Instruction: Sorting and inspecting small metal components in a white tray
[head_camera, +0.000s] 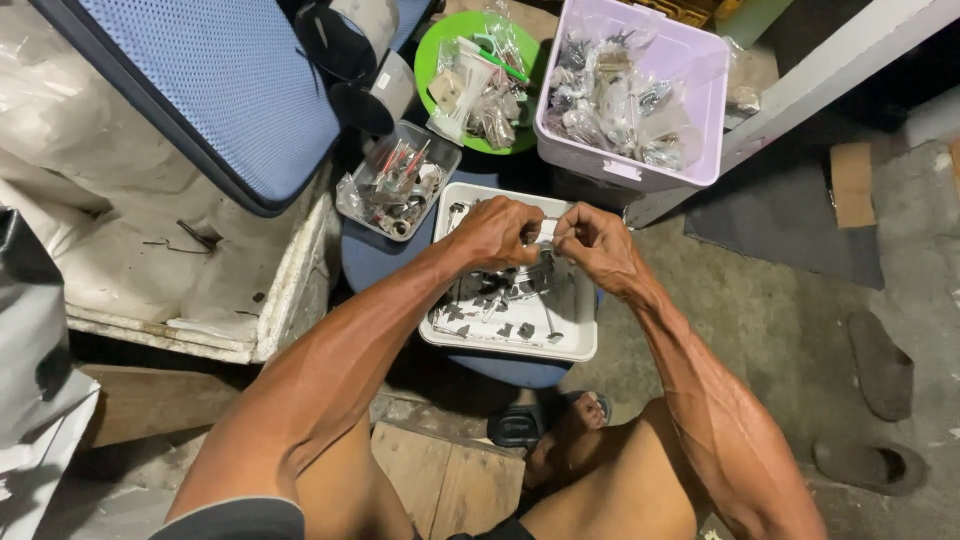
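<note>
White tray (575, 340) holds metal parts (500, 305); lilac bin (700, 100) bagged hardware (610, 100).

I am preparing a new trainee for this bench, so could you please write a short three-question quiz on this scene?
1. True or false: both hands grip the same small item above the white tray.
2. Which container stands farthest right? A) green bowl B) lilac bin C) clear tub
3. Fill in: the white tray holds small ____ parts.

Key
1. True: the left hand and right hand pinch one small pale item between their fingers.
2. B.
3. Metal; their exact kind is too small to tell.
</note>
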